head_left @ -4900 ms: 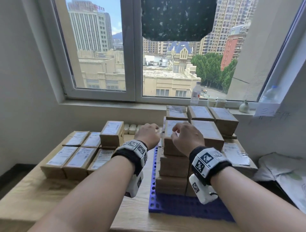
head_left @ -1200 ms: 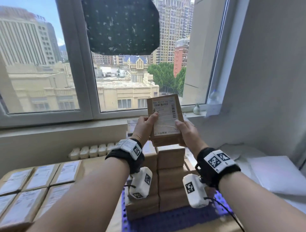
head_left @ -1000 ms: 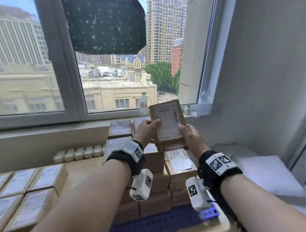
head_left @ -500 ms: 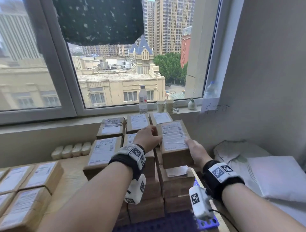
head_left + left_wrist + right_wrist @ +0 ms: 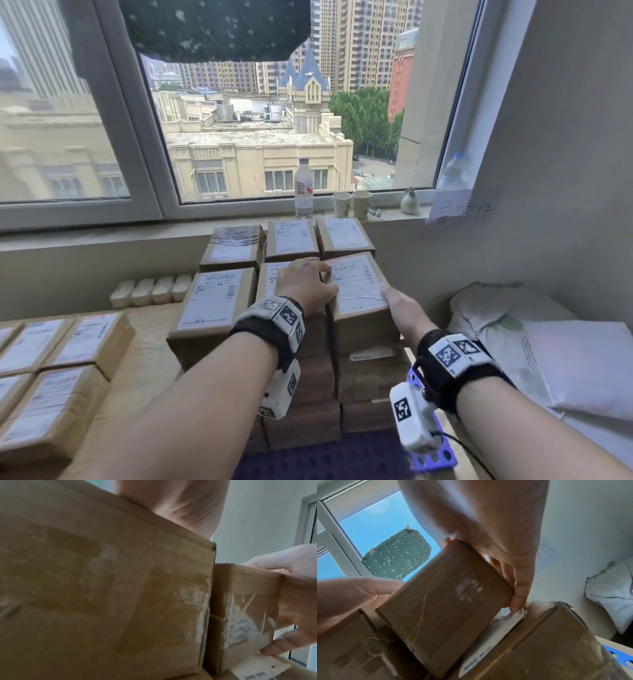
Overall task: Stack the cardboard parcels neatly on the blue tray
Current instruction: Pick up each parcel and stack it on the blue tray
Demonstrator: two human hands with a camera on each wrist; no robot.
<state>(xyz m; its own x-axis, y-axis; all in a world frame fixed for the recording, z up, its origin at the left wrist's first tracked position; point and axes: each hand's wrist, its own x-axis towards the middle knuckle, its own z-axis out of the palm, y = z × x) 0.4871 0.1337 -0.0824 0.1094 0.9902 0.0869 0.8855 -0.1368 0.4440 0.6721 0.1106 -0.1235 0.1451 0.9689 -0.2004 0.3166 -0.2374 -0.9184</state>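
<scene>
Several layers of labelled cardboard parcels stand stacked [image 5: 219,301] on the blue tray [image 5: 436,457]. Both hands hold one more parcel [image 5: 358,291] low over the stack's front right column, label up. My left hand [image 5: 317,275] grips its left edge, fingers over the top. My right hand [image 5: 388,294] grips its right side. In the right wrist view this parcel [image 5: 450,601] sits tilted, right hand fingers [image 5: 521,588] along its edge, a white label showing on the parcel beneath. In the left wrist view the parcel [image 5: 243,608] shows beside a neighbouring box [image 5: 102,588].
Loose parcels [image 5: 68,359] lie on the wooden table at the left. On the sill behind the stack stand a water bottle [image 5: 303,192], two paper cups [image 5: 352,204] and a small vase [image 5: 409,202]. White bags [image 5: 548,359] and a wall lie close on the right.
The parcel was held upright in front of the window with its label facing me. Both hands have since laid it flat and brought it down to the stack's front right column.
</scene>
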